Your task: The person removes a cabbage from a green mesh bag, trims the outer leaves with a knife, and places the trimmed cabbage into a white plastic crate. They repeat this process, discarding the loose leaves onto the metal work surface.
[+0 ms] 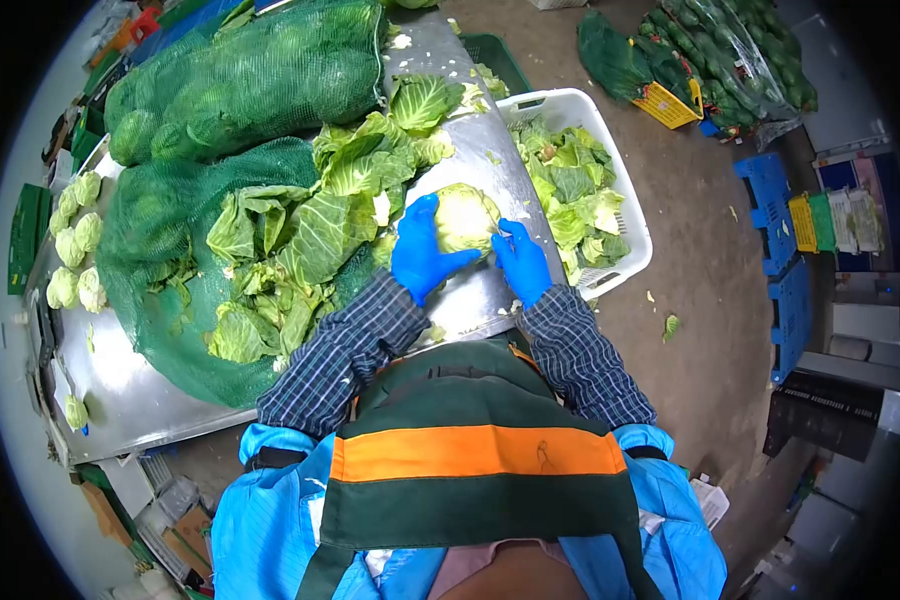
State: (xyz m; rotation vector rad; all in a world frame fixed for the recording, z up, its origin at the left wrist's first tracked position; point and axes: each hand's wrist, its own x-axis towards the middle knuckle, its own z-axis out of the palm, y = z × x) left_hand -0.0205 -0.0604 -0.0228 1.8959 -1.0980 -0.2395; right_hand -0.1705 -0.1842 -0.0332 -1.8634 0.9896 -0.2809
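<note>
A pale green cabbage rests on the metal table between my two blue-gloved hands. My left hand is at its left side, fingers raised and thumb stretched out towards the right. On the other side, my right hand has its fingertips at the cabbage's edge, thumb and forefinger apart. Whether either hand presses on the cabbage is hard to tell. Loose outer leaves lie in a heap to the left, partly on a green mesh sack.
A full mesh sack of cabbages lies at the table's back. Several trimmed cabbages stand at the far left. Past the metal table's right edge is a white crate of leaves. Blue pallets and more sacks are at the right.
</note>
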